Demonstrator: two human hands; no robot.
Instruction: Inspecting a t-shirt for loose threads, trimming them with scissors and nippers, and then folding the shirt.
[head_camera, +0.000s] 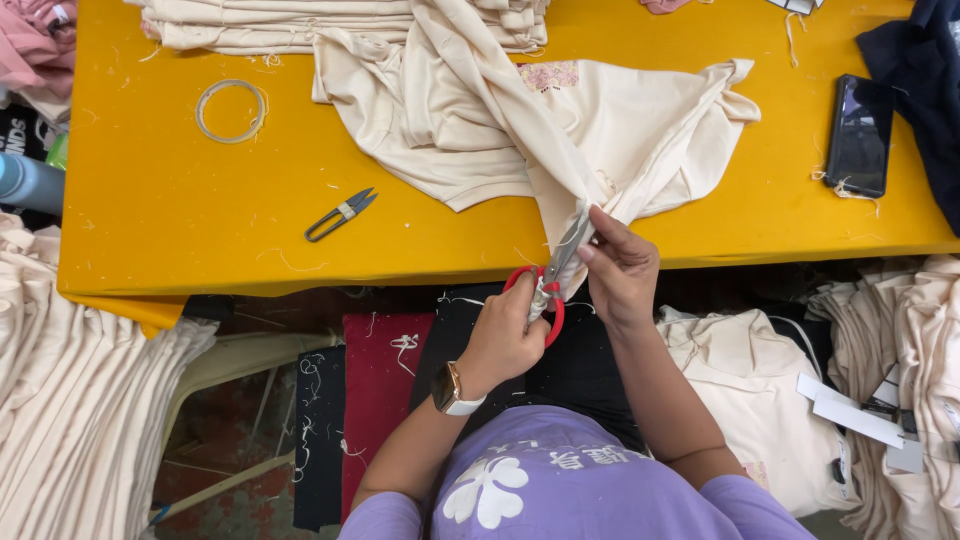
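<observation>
left hand (505, 335) is closed in a grip on red-handled scissors (548, 283), blades up at a cream garment (560, 130); right hand (620, 270) pinches its gathered fold taut off the yellow table (180, 200) edge so the blades can reach it.

The cream garment (600, 130) I'm working on lies rumpled across the upper middle of the frame on the yellow desk (180, 200), a small pink print showing near its top. One part of it is pulled down into a tight, twisted point that reaches past the desk's near edge, at the centre of the frame. My red-handled scissors (550, 275) sit just below that point, steel blades angled up and to the right, touching the gathered fabric, the handle loops low at the centre of the frame.
</observation>
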